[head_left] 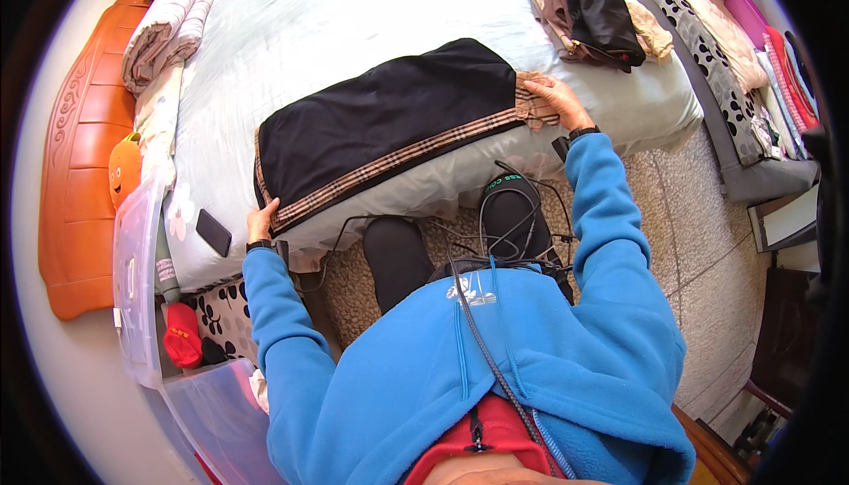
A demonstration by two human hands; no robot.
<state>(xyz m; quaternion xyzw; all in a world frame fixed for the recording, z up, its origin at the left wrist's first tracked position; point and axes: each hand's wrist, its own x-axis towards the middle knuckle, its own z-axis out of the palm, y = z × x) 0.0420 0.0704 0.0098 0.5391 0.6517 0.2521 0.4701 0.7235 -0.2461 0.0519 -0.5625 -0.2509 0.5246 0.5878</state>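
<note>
A long black cloth with tan plaid trim (389,122) lies flat near the front edge of the bed, its plaid band running along the near side. My left hand (263,221) pinches its near left corner between thumb and fingers. At the other end, my right hand (559,100) grips the plaid piece (536,112) that sticks out on the right, with the thumb and fingers on the fabric. Both arms are spread wide, so the cloth spans the gap between my hands. Whether it is a folded garment or a single piece, I cannot tell.
The bed has a pale sheet (292,25). A phone (213,232) lies left of my left hand. Dark folded clothes (601,12) sit at the far right, rolled bedding (168,30) at the far left. A clear plastic box (137,282) stands left; cables (504,237) hang by my legs.
</note>
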